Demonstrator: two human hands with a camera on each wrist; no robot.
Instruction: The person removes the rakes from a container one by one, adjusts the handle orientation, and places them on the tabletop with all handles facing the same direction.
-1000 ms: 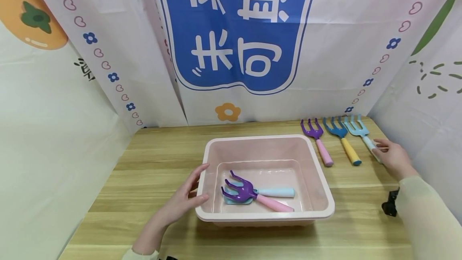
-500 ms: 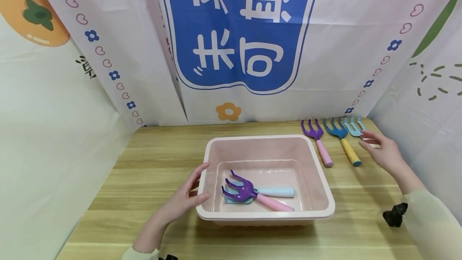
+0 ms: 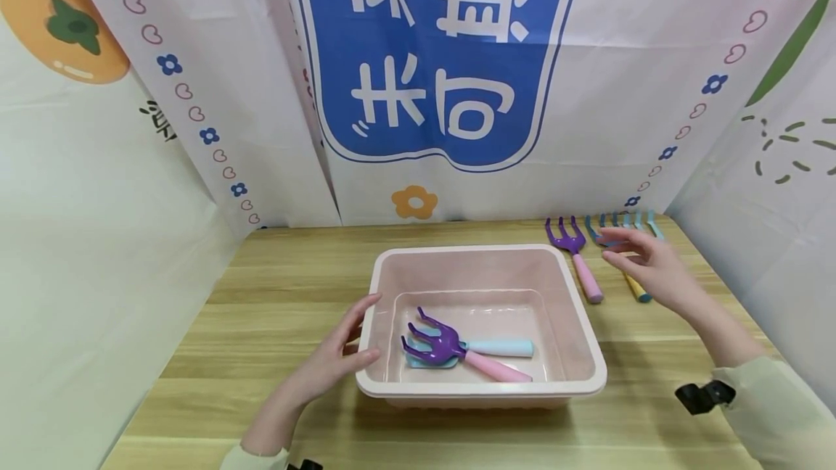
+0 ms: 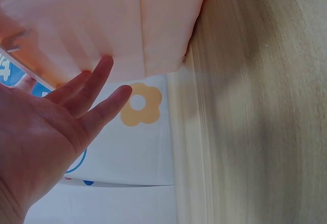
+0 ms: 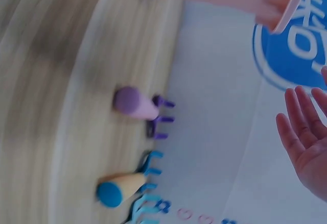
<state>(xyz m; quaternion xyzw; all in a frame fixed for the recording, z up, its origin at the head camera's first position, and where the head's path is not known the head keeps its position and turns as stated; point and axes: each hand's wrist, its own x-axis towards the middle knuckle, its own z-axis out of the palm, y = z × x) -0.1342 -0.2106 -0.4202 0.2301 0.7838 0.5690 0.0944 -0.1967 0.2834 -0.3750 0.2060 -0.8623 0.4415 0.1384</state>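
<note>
In the head view my left hand [image 3: 323,368] rests at the left side of a pale pink plastic tub [image 3: 483,388]. In the left wrist view its extended fingers touch the tub's outer wall. Inside, a purple hand rake [image 3: 445,347] with a pink handle lies across a light-blue tool [image 3: 501,347], whose head is partly covered. My right hand [image 3: 653,270] holds nothing and hovers over a blue hand rake [image 3: 640,290] with a yellow handle, hiding its middle. Left of it lies another purple hand rake [image 3: 586,280]; right of it show tines of a light-blue hand rake [image 3: 653,223].
A wooden tabletop [image 3: 274,325] carries the tub and the rakes. Printed white cloth [image 3: 601,129] stands behind it and at both sides. A black wrist device [image 3: 705,396] sits at my right sleeve.
My right hand has moved left from the light-blue hand rake's handle, which it was touching, to above the blue one. The rakes, the tub and my left hand stay in place.
</note>
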